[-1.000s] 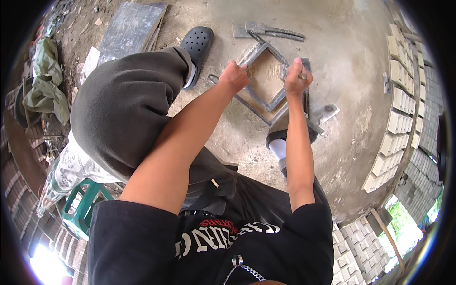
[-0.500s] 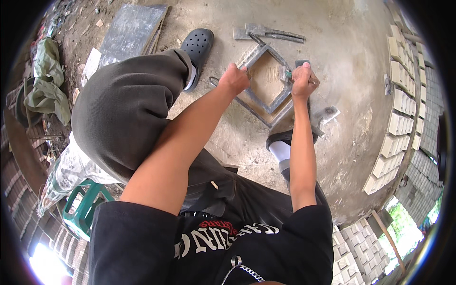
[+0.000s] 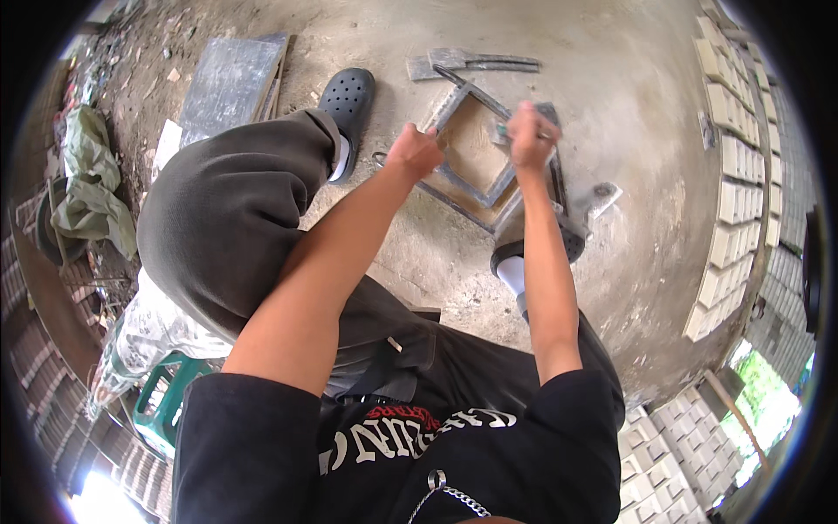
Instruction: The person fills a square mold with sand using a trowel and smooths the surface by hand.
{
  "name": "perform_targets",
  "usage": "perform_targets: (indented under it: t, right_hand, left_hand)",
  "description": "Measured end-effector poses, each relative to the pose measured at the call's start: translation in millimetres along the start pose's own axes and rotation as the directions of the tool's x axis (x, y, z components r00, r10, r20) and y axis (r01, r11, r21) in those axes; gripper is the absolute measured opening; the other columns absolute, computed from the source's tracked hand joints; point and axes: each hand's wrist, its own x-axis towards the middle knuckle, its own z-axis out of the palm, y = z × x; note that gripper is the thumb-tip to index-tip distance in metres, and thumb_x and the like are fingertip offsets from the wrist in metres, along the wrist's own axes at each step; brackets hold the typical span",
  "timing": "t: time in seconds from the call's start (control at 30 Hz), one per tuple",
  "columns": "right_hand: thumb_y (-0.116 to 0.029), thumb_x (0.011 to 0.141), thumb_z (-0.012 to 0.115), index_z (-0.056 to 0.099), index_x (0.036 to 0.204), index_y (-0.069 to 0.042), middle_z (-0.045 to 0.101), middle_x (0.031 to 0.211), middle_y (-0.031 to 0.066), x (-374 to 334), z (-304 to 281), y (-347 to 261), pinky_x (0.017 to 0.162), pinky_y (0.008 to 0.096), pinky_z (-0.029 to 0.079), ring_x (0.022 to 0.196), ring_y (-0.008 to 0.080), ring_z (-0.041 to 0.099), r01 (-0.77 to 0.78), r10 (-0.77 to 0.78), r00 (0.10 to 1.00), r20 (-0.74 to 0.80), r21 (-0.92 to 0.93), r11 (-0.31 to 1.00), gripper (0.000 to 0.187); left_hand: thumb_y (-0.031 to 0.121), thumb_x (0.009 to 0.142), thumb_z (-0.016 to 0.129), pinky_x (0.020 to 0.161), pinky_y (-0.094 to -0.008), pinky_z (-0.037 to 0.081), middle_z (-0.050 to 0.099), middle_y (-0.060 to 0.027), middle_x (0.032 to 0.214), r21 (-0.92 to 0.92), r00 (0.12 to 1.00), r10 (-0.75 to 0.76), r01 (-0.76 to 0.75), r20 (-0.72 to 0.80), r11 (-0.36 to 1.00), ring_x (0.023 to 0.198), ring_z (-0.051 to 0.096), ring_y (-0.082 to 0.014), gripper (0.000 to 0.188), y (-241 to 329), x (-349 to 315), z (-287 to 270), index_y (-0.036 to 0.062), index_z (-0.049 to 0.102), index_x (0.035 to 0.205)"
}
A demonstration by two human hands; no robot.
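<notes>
Down on the scuffed concrete floor [image 3: 646, 96], just past the person's lap, sits one grey metal frame [image 3: 449, 106] with a pale tan surface [image 3: 471, 140] showing inside it. Two bare hands are on the job, kept apart on opposite sides: the left hand [image 3: 415, 153] has its fingers curled tight on the frame's left edge, while the right hand [image 3: 531, 137] is a blurry fist over the right edge, so I honestly can't tell what it's got. The frame is turned like a diamond, one corner pointing away from the body and the opposite one toward the lap; it's squarish, so I can't pick out a long axis. I count two loop handles, one at the far corner and one off to the left. Just beyond lies a flat-bladed tool [image 3: 476, 63], blade to the left, long axis running sideways.

Two dark clogs: the left clog [image 3: 347, 100] is well left of the frame, the right clog [image 3: 572, 243] close by its near corner. Over left the ground turns to littered dirt, with flat grey boards [image 3: 229, 83], one olive cloth [image 3: 92, 166] and one green stool [image 3: 161, 406]. Pale blocks [image 3: 738, 157] line the right side, too many to count properly, and bright greenery [image 3: 755, 393] shows through an opening at lower right.
</notes>
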Motion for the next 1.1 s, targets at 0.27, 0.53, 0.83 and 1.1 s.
perform_targets:
  t: [0.27,0.53,0.83,1.1]
  right_hand:
    - [-0.020,0.094,0.058,0.040,0.050,-0.009,0.041,0.048,0.0010,-22.2,-1.2,-48.5,0.044,0.0290,0.030,0.043,0.0107,0.040,-0.153,0.173,0.963,-0.207,0.110,0.982,0.049]
    - [-0.022,0.092,0.063,0.035,0.052,-0.012,0.037,0.048,-0.0010,-80.8,-73.1,-121.9,0.042,0.0291,0.027,0.042,0.0096,0.034,-0.202,0.295,0.801,-0.521,0.228,0.952,0.051]
    - [-0.035,0.099,0.055,0.044,0.059,-0.009,0.039,0.057,-0.0034,-175.9,-91.3,-49.4,0.053,0.0261,0.028,0.055,0.0081,0.035,-0.228,0.276,0.459,-0.845,0.188,0.955,0.050]
    - [-0.039,0.104,0.042,0.056,0.108,-0.005,0.058,0.107,0.0069,-200.3,-101.9,8.6,0.092,0.0333,0.039,0.097,0.0174,0.050,0.055,0.492,0.201,-0.847,0.511,0.858,0.037]
  left_hand:
    - [0.029,0.086,0.065,0.076,-0.0383,0.050,0.073,-0.0098,0.103,0.024,0.996,-0.077,0.076,0.048,0.997,0.083,0.071,-0.0237,0.059,2.2,-5.5,-2.9,0.0006,0.051,0.136]
    - [0.033,0.057,0.090,0.104,-0.0422,0.040,0.049,-0.0187,0.138,-0.149,0.990,0.061,-0.080,-0.125,0.986,0.134,0.042,-0.0294,0.117,-17.4,-26.4,10.1,-0.0015,0.025,0.148]
    - [0.070,0.080,0.058,0.120,-0.0483,0.009,0.014,-0.0215,0.159,-0.144,0.934,0.002,-0.057,-0.358,0.988,0.149,0.007,-0.0336,0.104,39.9,-3.9,16.8,0.0027,0.024,0.151]
    - [0.078,0.078,0.051,0.118,-0.0487,0.016,0.024,-0.0237,0.155,-0.075,0.956,0.108,-0.133,-0.273,0.988,0.145,0.021,-0.0355,0.108,78.7,27.4,12.7,-0.0017,0.029,0.147]
